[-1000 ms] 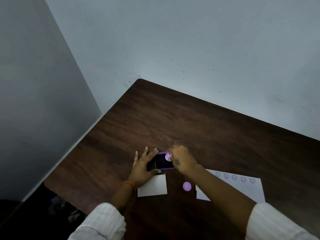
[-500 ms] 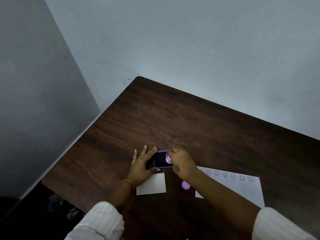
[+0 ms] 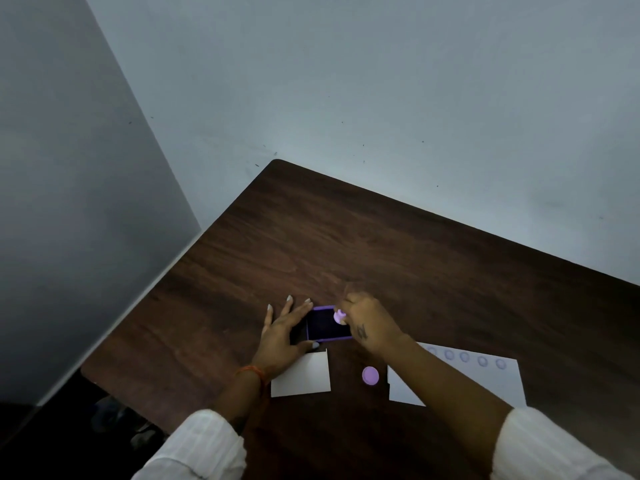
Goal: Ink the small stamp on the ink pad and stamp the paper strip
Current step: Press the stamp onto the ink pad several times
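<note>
A small purple-framed ink pad [image 3: 325,325] with a dark inked face lies on the brown table. My right hand [image 3: 369,323] pinches a small lilac stamp [image 3: 339,317] at the pad's right edge. My left hand [image 3: 285,336] rests spread against the pad's left side, thumb and forefinger around it. To the right, partly under my right forearm, lies the white paper strip [image 3: 485,379] with a row of several round purple prints along its far edge.
A round lilac cap [image 3: 370,375] lies between the paper strip and a smaller white card [image 3: 304,379] near the front. The dark wooden table [image 3: 381,244] stands in a corner, with walls close at the left and behind.
My right hand with the stamp has stayed over the pad's right side, shifting only slightly. The left hand has kept its place on the pad.
</note>
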Action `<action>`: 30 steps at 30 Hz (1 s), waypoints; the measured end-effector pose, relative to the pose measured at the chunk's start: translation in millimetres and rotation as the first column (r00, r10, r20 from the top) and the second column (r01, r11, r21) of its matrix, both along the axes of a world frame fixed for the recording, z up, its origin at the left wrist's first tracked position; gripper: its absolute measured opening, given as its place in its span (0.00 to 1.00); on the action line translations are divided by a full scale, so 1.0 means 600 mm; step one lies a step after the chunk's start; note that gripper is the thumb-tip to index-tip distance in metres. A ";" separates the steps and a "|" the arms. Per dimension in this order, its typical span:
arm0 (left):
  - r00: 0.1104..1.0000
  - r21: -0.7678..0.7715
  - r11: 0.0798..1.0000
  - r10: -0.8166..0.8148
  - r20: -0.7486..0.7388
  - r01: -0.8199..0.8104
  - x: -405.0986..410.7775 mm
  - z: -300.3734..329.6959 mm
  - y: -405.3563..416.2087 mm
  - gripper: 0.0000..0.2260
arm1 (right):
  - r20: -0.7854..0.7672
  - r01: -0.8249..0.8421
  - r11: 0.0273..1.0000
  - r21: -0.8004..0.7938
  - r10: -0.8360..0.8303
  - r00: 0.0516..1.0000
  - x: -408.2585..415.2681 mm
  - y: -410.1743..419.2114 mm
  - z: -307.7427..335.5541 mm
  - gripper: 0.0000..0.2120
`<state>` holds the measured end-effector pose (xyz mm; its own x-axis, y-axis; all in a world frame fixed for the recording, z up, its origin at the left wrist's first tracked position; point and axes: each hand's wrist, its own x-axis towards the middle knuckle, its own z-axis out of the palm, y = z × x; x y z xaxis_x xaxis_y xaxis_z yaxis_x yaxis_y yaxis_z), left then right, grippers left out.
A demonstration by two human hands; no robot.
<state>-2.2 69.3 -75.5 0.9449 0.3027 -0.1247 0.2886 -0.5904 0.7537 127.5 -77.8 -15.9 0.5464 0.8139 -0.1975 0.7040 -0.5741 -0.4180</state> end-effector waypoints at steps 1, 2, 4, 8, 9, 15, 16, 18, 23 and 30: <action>1.000 0.003 1.000 -0.001 0.000 0.001 0.000 -0.001 0.000 0.35 | 0.029 -0.020 0.999 -0.042 0.021 0.999 -0.006 0.002 -0.005 0.11; 1.000 0.006 1.000 -0.001 0.001 0.001 0.000 -0.003 0.000 0.35 | 0.063 -0.032 0.998 -0.055 0.036 0.997 -0.010 0.003 -0.010 0.11; 1.000 0.010 1.000 -0.001 0.006 0.001 0.000 -0.004 0.000 0.35 | 0.056 0.014 1.000 -0.017 -0.013 0.998 -0.009 0.007 -0.005 0.10; 1.000 0.021 1.000 -0.011 -0.001 0.011 0.001 -0.005 0.000 0.35 | -0.030 -0.018 1.000 -0.025 0.017 0.999 0.016 0.012 0.015 0.11; 1.000 0.018 1.000 -0.012 -0.001 0.012 0.001 -0.005 0.001 0.34 | -0.035 -0.050 0.998 -0.026 0.049 0.998 0.018 0.011 0.017 0.11; 1.000 0.016 1.000 -0.005 -0.003 0.005 0.001 -0.003 0.000 0.35 | 0.096 -0.049 0.998 -0.043 0.053 0.994 -0.012 0.002 -0.003 0.11; 1.000 0.017 1.000 -0.003 -0.003 0.003 0.002 -0.002 -0.001 0.35 | 0.042 0.012 1.000 -0.010 -0.011 0.999 -0.007 0.005 0.003 0.10; 1.000 0.012 1.000 0.000 -0.002 0.000 0.001 0.000 -0.002 0.35 | -0.069 0.117 0.993 0.011 -0.116 0.991 0.009 0.008 0.016 0.10; 1.000 0.011 1.000 0.006 0.003 -0.006 0.002 0.001 -0.002 0.35 | -0.062 0.017 1.000 0.006 -0.017 0.998 -0.013 -0.020 0.001 0.09; 1.000 0.025 1.000 0.007 0.017 -0.007 0.002 -0.005 -0.002 0.35 | 0.036 0.036 0.999 0.018 -0.037 0.999 -0.025 -0.019 -0.017 0.09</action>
<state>-1.3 68.2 -78.4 0.9446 0.3121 -0.1014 0.2803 -0.6069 0.7437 112.3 -89.3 -25.8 0.5823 0.7965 -0.1626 0.6978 -0.5924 -0.4027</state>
